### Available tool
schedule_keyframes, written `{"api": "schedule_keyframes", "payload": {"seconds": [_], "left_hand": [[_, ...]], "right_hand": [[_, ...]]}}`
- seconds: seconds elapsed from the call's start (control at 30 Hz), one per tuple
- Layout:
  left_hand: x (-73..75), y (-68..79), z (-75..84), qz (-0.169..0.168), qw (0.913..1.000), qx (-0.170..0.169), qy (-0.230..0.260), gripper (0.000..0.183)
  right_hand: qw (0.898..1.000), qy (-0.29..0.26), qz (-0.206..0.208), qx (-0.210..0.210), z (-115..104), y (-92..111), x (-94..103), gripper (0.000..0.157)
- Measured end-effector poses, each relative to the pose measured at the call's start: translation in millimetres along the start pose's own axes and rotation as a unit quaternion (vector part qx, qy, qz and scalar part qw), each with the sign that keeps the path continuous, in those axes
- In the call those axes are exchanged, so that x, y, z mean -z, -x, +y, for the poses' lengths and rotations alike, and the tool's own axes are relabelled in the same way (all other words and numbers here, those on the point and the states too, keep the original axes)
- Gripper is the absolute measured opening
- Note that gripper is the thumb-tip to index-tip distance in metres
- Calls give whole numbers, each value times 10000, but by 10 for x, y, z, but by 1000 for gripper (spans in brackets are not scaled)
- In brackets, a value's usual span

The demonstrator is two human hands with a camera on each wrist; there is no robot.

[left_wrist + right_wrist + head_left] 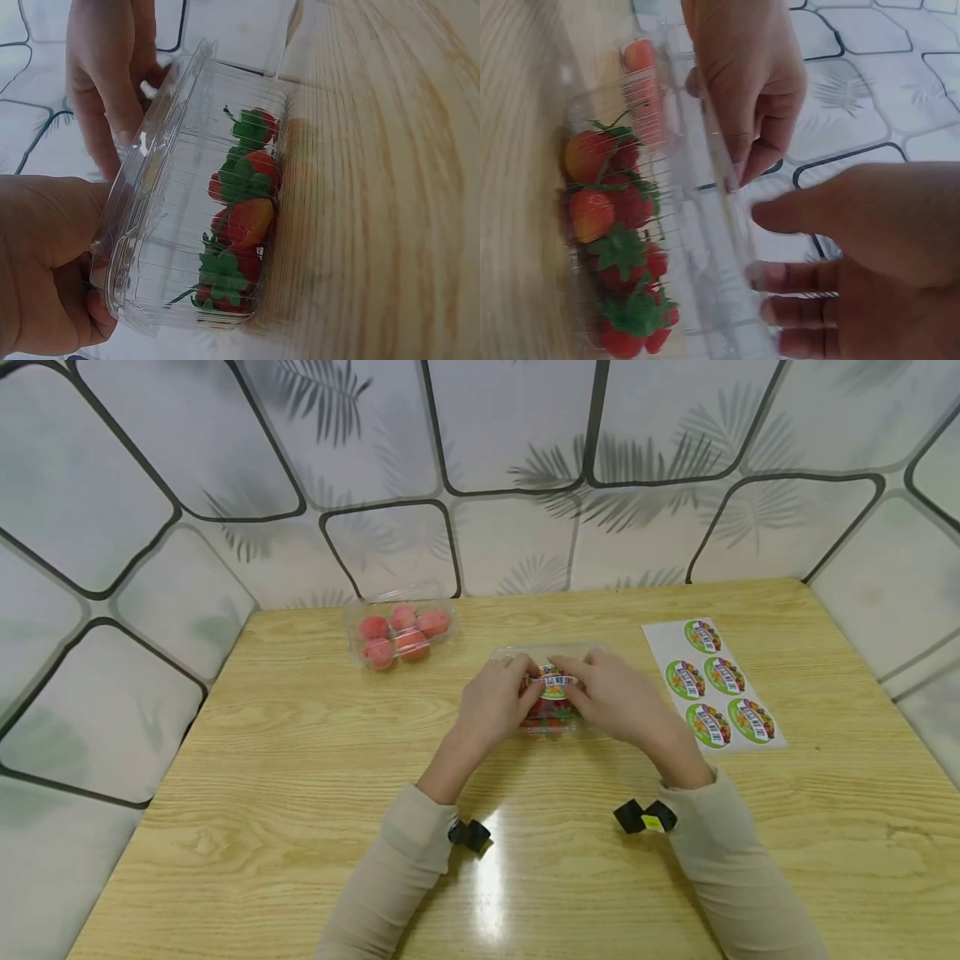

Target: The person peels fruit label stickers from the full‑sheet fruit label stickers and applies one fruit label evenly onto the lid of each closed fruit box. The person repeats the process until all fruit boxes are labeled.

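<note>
The step in hand looks to be settling a round label (555,687) on the lid of a clear box (517,651) of strawberries (247,221), which sits on the worktop (300,760) directly in front of the person. Both hands are at the lid, a narrow gap between them: the left hand (491,697), its fingers bent, has thumb and fingertips at one edge of the label, while the right hand (618,697) reaches in from the other side with fairly straight fingers and its tips at the lid. Whether the left one pinches the label's rim or only presses it, I cannot tell. To do this well, I would fix the middle first, then stroke outward with both thumbs, so that air leaves at the rim and no crease forms. Equal pressure from both sides should stop the label from skewing, and light pressure seems wise, since the thin plastic would probably bow over the fruit. The lid appears closed, which gives a steadier surface, though it is worth checking that its edge is seated all round. The label sheet (660,639) lies near the right hand, and a second box (390,597) of peach-like fruit (411,644) stands well apart to the left, so the elbows have room to press squarely from above
</note>
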State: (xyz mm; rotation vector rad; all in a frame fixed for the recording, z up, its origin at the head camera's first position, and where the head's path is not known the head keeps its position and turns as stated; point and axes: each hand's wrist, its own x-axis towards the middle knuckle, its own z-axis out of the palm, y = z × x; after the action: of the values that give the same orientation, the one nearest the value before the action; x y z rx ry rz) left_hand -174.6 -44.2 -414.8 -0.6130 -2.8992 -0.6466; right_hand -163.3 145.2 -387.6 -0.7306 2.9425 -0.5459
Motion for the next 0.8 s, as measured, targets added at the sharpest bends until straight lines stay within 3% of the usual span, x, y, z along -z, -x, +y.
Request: {"api": "schedule_keyframes", "payload": {"seconds": [0.1, 0.27, 0.8], "left_hand": [[5, -1, 4, -20, 10000, 24, -28, 19], [15, 3, 9, -45, 10000, 50, 25, 20], [25, -4, 0, -75, 9999, 60, 85, 19]], "right_hand": [[9986, 258, -302, 341, -26, 35, -14, 62], [9966, 176, -760, 248, -81, 68, -43, 84], [9945, 118, -1037, -68, 75, 119, -13, 90]]}}
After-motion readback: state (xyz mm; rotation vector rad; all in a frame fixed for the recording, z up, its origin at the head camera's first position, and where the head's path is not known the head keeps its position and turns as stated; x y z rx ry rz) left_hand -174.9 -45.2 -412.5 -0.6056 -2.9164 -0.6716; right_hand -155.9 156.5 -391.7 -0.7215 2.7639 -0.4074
